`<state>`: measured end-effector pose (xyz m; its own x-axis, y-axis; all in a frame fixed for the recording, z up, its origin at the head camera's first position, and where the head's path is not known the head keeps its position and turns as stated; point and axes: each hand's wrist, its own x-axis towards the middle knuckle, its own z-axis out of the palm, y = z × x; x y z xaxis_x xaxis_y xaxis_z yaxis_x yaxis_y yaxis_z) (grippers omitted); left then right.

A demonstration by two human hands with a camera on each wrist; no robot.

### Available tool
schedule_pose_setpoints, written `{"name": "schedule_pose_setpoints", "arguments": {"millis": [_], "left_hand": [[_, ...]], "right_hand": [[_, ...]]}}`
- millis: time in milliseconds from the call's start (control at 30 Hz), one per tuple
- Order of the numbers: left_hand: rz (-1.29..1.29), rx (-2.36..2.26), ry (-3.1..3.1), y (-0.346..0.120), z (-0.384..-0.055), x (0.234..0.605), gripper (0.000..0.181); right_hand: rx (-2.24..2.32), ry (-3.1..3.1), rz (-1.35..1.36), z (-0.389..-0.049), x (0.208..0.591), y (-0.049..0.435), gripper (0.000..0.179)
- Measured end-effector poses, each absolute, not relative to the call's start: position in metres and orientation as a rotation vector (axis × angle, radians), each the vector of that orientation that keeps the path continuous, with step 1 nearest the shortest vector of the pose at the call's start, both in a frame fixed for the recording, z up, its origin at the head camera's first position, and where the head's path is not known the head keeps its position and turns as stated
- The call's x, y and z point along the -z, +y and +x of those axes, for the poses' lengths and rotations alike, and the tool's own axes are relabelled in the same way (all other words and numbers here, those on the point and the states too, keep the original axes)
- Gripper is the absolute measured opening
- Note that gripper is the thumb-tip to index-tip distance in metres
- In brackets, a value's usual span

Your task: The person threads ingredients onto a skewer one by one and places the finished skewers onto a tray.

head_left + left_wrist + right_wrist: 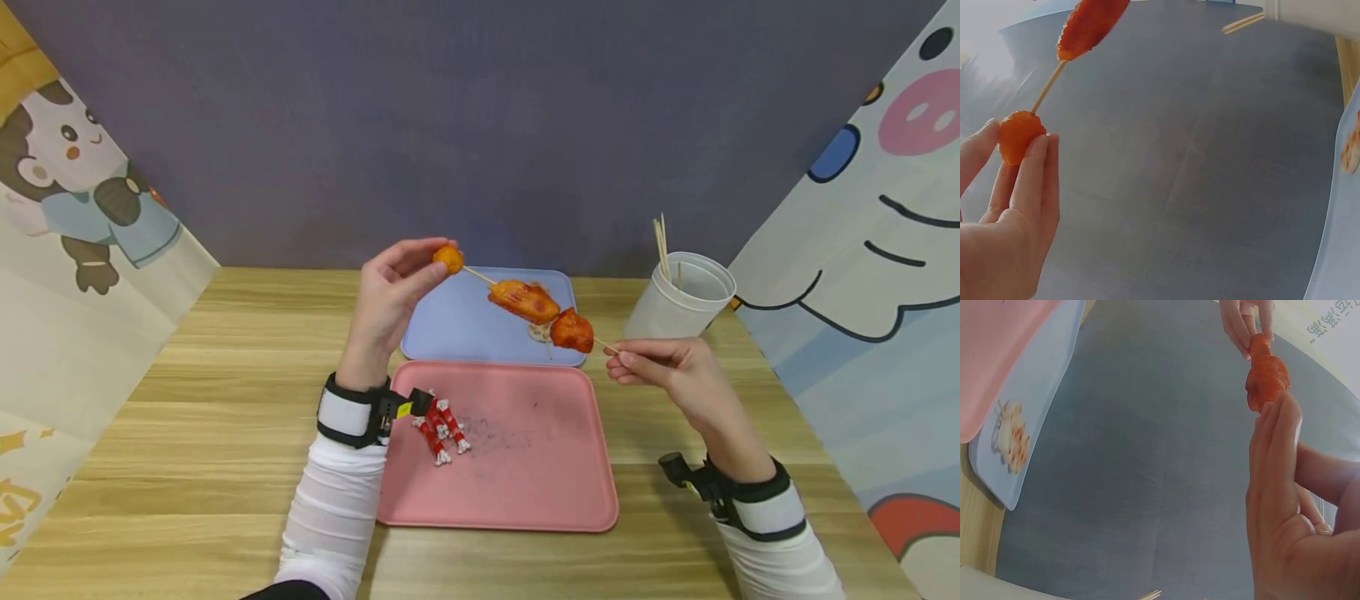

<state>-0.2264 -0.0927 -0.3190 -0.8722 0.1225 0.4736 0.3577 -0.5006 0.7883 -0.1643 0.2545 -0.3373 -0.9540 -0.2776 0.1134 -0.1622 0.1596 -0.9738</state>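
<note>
A wooden skewer (478, 274) is held up in the air between both hands, slanting down to the right. My left hand (393, 287) pinches a round orange ball (448, 259) at its upper left end, thumb on one side and fingers on the other. The skewer's tip shows no further than this ball in the left wrist view. Along the middle sits a long glazed piece like a chicken wing (525, 302), and beside it a darker red chunk (572, 331). My right hand (667, 367) pinches the skewer's bare lower end between thumb and fingers.
Below lies a pink tray (540, 492) with several red-and-white wrapped pieces (441, 429) at its left. Behind it, a blue tray (442, 325) bears pale food like lotus slices (1011, 437). A white bucket (667, 304) with several skewers (661, 243) stands at the back right, before a grey wall.
</note>
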Motion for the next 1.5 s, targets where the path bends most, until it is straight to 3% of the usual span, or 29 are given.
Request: {"name": "schedule_pose_setpoints", "arguments": {"millis": [1500], "left_hand": [[-0.603, 2.665, -1.708, -0.083, -0.223, 0.323, 0.021]], "right_hand": [[1.958, 2.332, -0.438, -0.162, 0.339, 0.256, 0.025]]}}
